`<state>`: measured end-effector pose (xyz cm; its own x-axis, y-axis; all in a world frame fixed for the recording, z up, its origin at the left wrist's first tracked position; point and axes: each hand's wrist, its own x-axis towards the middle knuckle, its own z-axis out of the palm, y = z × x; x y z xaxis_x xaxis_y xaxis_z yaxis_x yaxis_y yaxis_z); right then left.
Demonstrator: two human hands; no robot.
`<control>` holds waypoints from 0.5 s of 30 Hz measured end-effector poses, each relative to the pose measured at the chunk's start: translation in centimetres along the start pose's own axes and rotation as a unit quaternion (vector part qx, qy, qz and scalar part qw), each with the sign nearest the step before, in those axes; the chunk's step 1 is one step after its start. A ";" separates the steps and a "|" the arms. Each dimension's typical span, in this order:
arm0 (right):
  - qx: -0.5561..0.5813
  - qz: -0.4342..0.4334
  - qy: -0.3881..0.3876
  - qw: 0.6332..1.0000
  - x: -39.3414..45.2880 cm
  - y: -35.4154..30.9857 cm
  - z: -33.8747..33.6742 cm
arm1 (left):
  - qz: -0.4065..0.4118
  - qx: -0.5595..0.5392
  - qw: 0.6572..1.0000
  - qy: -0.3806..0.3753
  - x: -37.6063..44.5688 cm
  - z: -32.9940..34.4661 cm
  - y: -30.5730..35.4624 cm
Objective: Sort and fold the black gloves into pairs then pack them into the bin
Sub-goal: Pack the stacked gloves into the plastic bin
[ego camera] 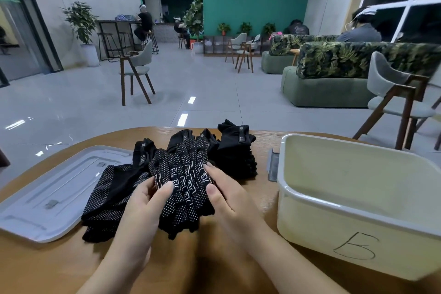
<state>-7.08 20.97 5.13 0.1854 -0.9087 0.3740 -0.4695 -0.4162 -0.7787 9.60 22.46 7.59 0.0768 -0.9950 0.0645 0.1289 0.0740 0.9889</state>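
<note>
Sorting step: both hands on the glove bundle (185, 188) mid-table, between lid and bin; nothing folded into the bin yet, judging by its bare inside.
Head view, left hand (140, 207): thumb curled over the bundle's left edge, gripping it.
Head view, right hand (224, 200): fingers wrapped on the bundle's right edge, thumb on top, gripping it.
Loose gloves (107, 198): spread flat left of the bundle, partly over the lid edge.
Far stack (236, 153): dark folded pile, far right of the bundle, near the bin.
Bin (358, 229): right side, open, marked with a hand-drawn letter.
Lid (47, 188): left side, flat on the table (59, 267).
Next move: likely peel one matching pair off the bundle; needs fingers to separate layers cleanly.
Count: 1 bin, 1 lid, 3 glove groups; single gloves too overlapped to count.
</note>
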 end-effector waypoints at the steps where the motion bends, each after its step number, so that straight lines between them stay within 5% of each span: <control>1: -0.003 -0.009 0.003 1.000 0.2 -0.7 -0.3 | 0.009 0.000 1.000 -0.007 0.0 -0.2 0.5; 10: -0.024 -0.066 0.081 0.994 1.2 -5.6 -5.8 | 0.096 -0.072 0.989 -0.091 0.6 2.6 6.3; 15: -0.047 -0.070 0.131 0.988 0.0 -6.2 -10.7 | 0.158 -0.005 0.971 -0.182 0.8 6.0 8.1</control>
<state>-13.39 23.84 15.33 0.0309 -0.7981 0.6018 -0.5362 -0.5214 -0.6638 4.80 21.90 16.47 -0.2401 -0.8803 0.4092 0.1647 0.3785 0.9108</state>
